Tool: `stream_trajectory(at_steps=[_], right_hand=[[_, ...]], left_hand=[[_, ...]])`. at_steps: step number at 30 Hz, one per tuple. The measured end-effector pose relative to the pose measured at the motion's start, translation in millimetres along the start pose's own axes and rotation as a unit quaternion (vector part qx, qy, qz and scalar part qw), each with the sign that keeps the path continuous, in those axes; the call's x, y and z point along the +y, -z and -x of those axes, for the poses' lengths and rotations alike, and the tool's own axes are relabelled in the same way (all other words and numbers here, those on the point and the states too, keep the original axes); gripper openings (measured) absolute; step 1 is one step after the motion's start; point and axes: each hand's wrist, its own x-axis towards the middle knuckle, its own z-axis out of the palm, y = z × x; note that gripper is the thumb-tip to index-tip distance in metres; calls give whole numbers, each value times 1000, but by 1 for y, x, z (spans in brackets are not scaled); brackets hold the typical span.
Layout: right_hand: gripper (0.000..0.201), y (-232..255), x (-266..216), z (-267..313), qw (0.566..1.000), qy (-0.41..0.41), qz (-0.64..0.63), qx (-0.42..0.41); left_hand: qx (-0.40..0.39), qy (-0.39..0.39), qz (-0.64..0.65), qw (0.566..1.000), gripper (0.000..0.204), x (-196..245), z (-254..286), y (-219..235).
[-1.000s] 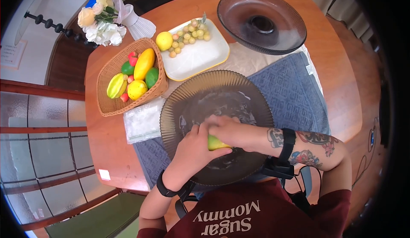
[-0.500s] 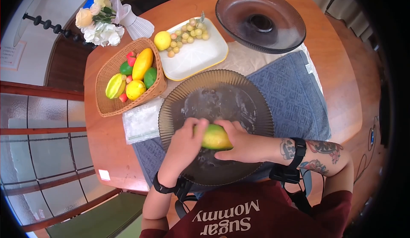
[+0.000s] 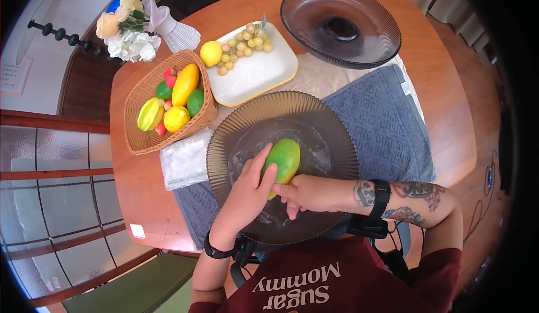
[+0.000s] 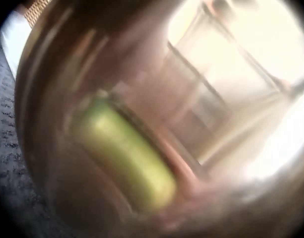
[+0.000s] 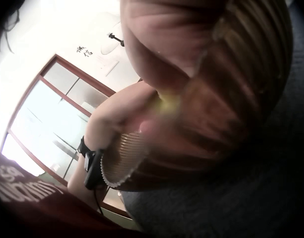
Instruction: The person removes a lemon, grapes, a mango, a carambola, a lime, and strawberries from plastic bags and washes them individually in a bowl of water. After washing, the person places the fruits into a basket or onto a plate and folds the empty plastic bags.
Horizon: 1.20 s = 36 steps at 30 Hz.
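Observation:
A green mango (image 3: pixel 285 158), yellow toward its lower end, is held over the wide ribbed brown glass bowl (image 3: pixel 224 127) in the head view. My left hand (image 3: pixel 247 195) grips its left side between fingers and thumb. At the lower end, my right hand (image 3: pixel 309 194) has its thumb against the fruit, with the other fingers curled below. Shiny ripples show in the bowl around the hands. In the left wrist view the mango (image 4: pixel 129 153) is blurred against the bowl wall; the right wrist view shows only a yellow bit of it (image 5: pixel 168 105) beyond the palm.
A wicker basket (image 3: pixel 210 113) of several fruits stands left of the bowl. Behind lies a white tray (image 3: pixel 247 82) with grapes (image 3: pixel 244 46) and a yellow fruit (image 3: pixel 211 53). A second glass bowl (image 3: pixel 370 54) is far right, beyond a blue towel (image 3: pixel 382 127). A flower vase (image 3: pixel 177 32) stands back left.
The mango has turned from lying crosswise between both hands to pointing away from me, showing more of its green side. My right hand has shifted to its lower end.

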Motion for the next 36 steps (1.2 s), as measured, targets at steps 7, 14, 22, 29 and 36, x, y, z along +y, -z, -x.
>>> stream_trajectory(at_steps=[7, 14, 22, 29, 36], right_hand=[[36, 7, 0, 1, 997, 0, 33, 65], [78, 3, -11, 10, 916, 97, 310, 236], [84, 19, -22, 11, 957, 28, 244, 156], [83, -1, -24, 12, 960, -84, -203, 175], [80, -12, -14, 4, 973, -57, -129, 184]], left_hand=[[101, -5, -77, 992, 50, 12, 2, 2], [71, -2, -63, 995, 45, 17, 0, 5], [100, 110, 240, 959, 36, -1, -5, 5], [-25, 79, -31, 996, 23, 1, -2, 0], [-66, 213, 176, 959, 34, 3, -7, 4]])
